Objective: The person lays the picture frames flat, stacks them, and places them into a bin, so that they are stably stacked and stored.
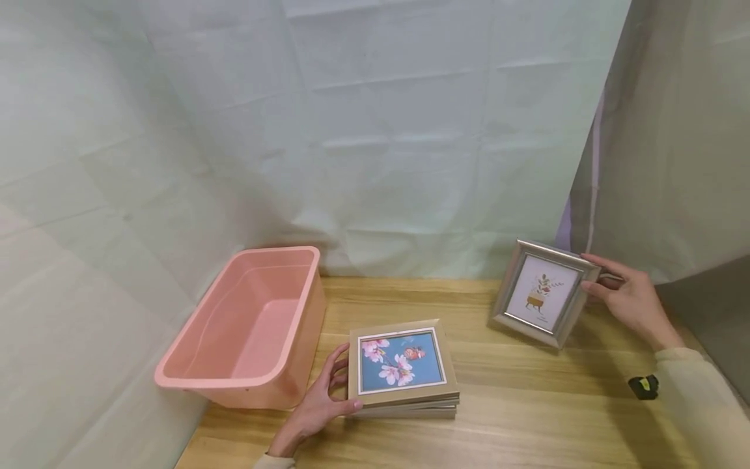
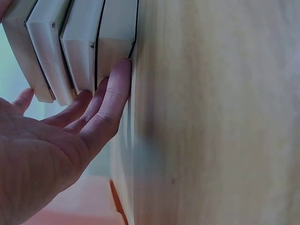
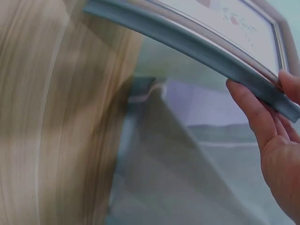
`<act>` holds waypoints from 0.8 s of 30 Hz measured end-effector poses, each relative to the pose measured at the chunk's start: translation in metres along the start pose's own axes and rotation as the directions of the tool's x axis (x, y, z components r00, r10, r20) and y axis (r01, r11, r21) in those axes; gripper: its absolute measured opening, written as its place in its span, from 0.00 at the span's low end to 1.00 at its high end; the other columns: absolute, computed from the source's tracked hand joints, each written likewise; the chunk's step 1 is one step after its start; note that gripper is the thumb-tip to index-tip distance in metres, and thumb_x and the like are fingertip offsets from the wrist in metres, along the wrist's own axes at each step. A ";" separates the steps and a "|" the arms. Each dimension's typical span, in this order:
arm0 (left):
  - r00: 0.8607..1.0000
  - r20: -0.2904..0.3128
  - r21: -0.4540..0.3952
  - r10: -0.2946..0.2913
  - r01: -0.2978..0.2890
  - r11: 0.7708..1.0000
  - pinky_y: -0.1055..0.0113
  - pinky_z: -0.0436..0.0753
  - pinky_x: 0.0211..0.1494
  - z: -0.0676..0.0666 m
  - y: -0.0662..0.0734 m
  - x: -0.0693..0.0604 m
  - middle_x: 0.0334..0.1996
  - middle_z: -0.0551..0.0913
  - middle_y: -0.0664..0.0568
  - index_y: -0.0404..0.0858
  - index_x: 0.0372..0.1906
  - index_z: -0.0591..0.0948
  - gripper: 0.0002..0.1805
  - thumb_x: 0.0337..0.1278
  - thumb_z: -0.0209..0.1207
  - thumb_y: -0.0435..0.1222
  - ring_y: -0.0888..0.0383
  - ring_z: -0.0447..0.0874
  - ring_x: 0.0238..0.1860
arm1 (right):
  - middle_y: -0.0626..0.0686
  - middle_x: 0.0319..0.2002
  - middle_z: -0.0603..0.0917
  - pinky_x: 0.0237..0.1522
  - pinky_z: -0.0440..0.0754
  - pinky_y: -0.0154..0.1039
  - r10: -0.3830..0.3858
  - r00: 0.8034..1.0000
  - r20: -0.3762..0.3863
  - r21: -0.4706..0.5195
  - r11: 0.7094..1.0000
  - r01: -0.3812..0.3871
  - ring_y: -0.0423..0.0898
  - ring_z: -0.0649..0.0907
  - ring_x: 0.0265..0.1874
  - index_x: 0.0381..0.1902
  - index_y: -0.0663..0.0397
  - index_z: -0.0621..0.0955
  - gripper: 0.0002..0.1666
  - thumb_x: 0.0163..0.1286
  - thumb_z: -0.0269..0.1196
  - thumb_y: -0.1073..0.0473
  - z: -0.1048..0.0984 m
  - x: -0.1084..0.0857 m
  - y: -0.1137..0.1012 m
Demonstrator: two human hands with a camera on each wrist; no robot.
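My right hand [image 1: 635, 306] pinches a silver-toned picture frame [image 1: 504, 303] by its right edge, thumb on the front and fingers behind. The frame is tilted, showing a potted-plant print; in the right wrist view its lower edge appears raised off the wood. My left hand [image 1: 319, 404] rests against the left side of several stacked picture frames [image 1: 404, 397], thumb at the near corner. On top lies a gold-edged frame with pink blossoms on blue. In the left wrist view, the fingers [image 2: 110, 96] lie along the sides of the stacked frames, the lowest near the table.
A pink plastic basin [image 1: 310, 326] stands left of the stack on the wooden table [image 1: 498, 404]. Pale cloth [image 1: 398, 143] hangs behind and to the left, with greyish cloth [image 1: 685, 150] at the right. A small black object [image 1: 643, 387] is beside the right sleeve.
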State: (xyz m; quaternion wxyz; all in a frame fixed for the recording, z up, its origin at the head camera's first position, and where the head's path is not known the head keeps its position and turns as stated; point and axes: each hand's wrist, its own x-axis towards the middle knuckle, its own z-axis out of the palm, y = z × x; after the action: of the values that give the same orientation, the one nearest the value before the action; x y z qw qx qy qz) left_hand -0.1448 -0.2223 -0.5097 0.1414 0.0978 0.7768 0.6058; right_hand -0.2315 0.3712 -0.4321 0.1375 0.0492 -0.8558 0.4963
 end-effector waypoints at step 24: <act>1.000 -0.005 0.036 -0.003 0.003 0.999 0.57 0.85 0.59 -0.004 0.002 0.001 0.81 0.60 0.23 0.46 0.89 0.50 0.64 0.53 0.78 0.32 0.33 0.73 0.73 | 0.47 0.33 0.91 0.34 0.92 0.36 0.158 0.962 -0.224 0.684 0.729 0.040 0.38 0.92 0.31 0.70 0.53 0.84 0.37 0.66 0.72 0.79 0.066 -0.039 -0.066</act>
State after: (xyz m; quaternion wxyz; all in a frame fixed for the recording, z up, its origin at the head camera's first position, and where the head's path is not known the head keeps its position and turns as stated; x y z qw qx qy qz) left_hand -0.1473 -0.2254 -0.5074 0.1386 0.0978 0.7880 0.5918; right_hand -0.1919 0.2792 -0.4187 0.2078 0.0014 -0.5882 0.7815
